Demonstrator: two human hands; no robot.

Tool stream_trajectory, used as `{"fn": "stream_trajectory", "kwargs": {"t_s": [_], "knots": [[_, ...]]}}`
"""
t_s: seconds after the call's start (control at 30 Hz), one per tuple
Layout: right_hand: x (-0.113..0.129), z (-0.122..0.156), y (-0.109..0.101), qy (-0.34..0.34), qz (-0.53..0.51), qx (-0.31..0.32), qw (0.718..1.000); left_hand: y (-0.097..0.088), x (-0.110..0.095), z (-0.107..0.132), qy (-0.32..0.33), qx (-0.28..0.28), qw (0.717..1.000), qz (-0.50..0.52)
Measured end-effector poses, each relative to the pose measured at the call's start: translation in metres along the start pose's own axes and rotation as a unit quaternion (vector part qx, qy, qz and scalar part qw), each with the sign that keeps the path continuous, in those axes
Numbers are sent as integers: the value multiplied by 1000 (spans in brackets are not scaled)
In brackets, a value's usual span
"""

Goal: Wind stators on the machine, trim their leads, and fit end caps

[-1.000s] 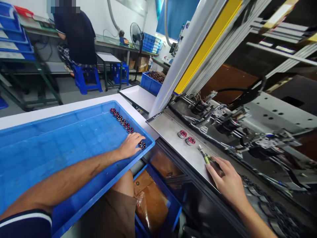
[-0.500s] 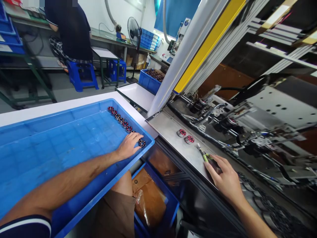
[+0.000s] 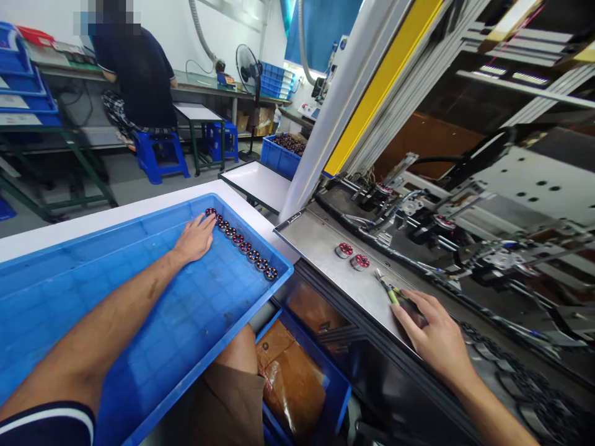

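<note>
Left hand [image 3: 195,240] is at the far end of a row of small, round, dark metal parts with spoked tops [image 3: 245,248], which runs near the right-hand end wall of a long, shallow blue plastic tray [image 3: 74,272] on a white tabletop [image 3: 244,207]. Its fingers are slightly apart, tips at the last parts; cannot tell whether they pinch one or only touch. Right hand [image 3: 439,341] is at a grey metal plate [image 3: 320,235], fingers curled about the handles of steel-nosed pliers with lime-green grips [image 3: 393,295], the nose directed towards two silver drums with red tops [image 3: 360,262]. Risks, as I judge them: a sideways push from the left fingertips could knock the row crooked or tip an end part; a careless swing of the pliers could scratch the nearer drum or nudge it towards the plate's front edge. Count: nine dark parts showing, the farthest partly covered, so possibly more; two drums; one pair of pliers; one tray.
</note>
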State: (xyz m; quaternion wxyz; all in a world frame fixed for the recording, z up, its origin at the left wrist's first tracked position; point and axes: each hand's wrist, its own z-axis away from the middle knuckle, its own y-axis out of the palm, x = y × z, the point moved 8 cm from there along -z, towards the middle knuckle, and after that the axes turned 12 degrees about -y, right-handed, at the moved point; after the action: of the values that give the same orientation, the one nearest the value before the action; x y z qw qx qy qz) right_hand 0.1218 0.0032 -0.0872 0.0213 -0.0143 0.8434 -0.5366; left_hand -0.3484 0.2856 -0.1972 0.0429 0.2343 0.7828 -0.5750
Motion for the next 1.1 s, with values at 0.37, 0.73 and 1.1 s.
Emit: {"fn": "stream_trajectory", "kwargs": {"t_s": [0.37,0.73,1.1], "knots": [[1,0,-1,9,-14,6,1000,16,7,1,-4,51,996,-79],[5,0,-3,7,-17,1,1000,18,-38,38,102,97,987,-80],[7,-1,-4,10,-22,-6,1000,14,-66,56,149,110,979,-86]]}}
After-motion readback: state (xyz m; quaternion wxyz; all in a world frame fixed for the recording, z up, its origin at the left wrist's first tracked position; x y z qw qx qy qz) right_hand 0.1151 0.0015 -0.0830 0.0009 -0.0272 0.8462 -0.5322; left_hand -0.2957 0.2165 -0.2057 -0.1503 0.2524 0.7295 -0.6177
